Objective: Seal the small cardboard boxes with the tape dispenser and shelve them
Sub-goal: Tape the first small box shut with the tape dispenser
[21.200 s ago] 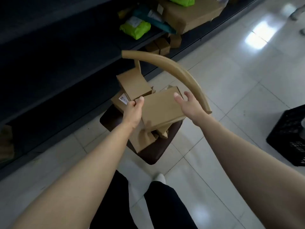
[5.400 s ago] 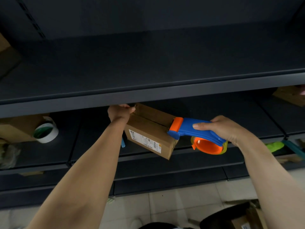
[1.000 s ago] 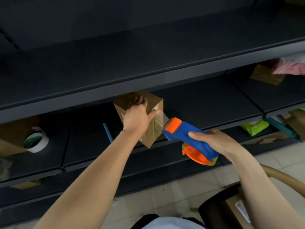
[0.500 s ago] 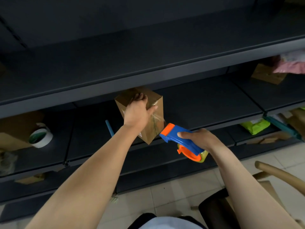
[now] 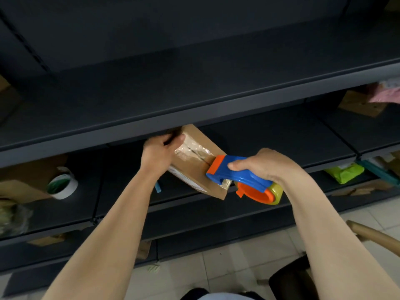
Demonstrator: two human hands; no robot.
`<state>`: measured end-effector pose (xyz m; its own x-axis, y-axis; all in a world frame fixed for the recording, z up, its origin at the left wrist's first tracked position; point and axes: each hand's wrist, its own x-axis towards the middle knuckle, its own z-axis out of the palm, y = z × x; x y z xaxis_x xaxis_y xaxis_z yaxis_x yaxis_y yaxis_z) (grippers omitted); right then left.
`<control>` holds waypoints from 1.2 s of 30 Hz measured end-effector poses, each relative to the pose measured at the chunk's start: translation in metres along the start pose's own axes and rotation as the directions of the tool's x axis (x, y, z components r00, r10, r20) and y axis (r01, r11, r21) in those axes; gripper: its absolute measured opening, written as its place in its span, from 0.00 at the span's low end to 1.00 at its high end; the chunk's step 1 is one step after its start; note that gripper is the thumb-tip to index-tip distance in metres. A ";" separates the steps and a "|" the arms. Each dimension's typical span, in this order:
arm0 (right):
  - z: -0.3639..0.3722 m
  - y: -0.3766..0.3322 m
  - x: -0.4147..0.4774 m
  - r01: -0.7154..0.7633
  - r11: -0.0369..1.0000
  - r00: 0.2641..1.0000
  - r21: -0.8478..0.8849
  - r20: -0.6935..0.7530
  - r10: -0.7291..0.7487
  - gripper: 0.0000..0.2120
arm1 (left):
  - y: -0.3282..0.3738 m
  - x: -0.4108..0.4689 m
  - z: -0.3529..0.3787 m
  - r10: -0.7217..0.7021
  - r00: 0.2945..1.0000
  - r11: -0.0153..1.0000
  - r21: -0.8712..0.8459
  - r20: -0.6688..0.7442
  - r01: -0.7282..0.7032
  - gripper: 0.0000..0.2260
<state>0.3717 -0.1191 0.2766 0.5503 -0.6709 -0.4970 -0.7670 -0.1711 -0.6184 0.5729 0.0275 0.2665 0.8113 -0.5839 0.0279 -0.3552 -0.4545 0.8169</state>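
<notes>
Squarely between both hands point(image 5: 159, 153), box point(image 5: 198, 167).

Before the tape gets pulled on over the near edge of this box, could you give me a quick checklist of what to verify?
1. Left hand grips the far end of the cardboard box: ok.
2. Right hand holds the tape dispenser by its blue handle: ok.
3. Dispenser head lies on the top seam at the box's near end: ok.
4. Tape already covers the seam: ok, though wrinkled.
5. Box rests on the shelf: cannot tell; it looks tilted and hand-held.
6. Tape cut from the roll: cannot tell.
</notes>
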 end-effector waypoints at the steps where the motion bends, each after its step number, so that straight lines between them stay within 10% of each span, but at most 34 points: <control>1: 0.002 -0.007 0.001 0.010 1.000 1.000 -0.014 -0.009 -0.010 0.24 | -0.006 0.004 -0.004 -0.024 1.000 0.999 -0.047 -0.006 0.023 0.20; 7: 0.023 -0.056 0.021 0.055 0.998 0.998 -0.024 0.035 -0.055 0.19 | -0.042 0.035 -0.019 -0.101 0.993 0.993 0.048 -0.066 0.104 0.19; 12: 0.046 -0.078 0.043 0.066 0.998 0.997 -0.002 0.033 -0.066 0.19 | -0.059 0.029 0.003 0.193 0.981 0.734 0.664 0.001 -0.145 0.18; 18: 0.039 -0.078 0.049 0.008 0.997 0.996 0.081 0.089 -0.015 0.20 | -0.071 0.022 0.023 0.093 0.965 0.788 0.575 0.246 -0.222 0.20; 36: 0.026 0.057 0.014 -0.201 0.961 0.978 0.188 0.095 0.186 0.21 | -0.059 0.026 0.027 0.010 0.966 0.805 0.571 0.259 -0.162 0.19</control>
<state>0.3447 -0.1194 0.2183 0.4266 -0.6197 -0.6587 -0.7862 0.1060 -0.6088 0.6020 0.0213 0.2038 0.6599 -0.7428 -0.1136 -0.6823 -0.6556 0.3236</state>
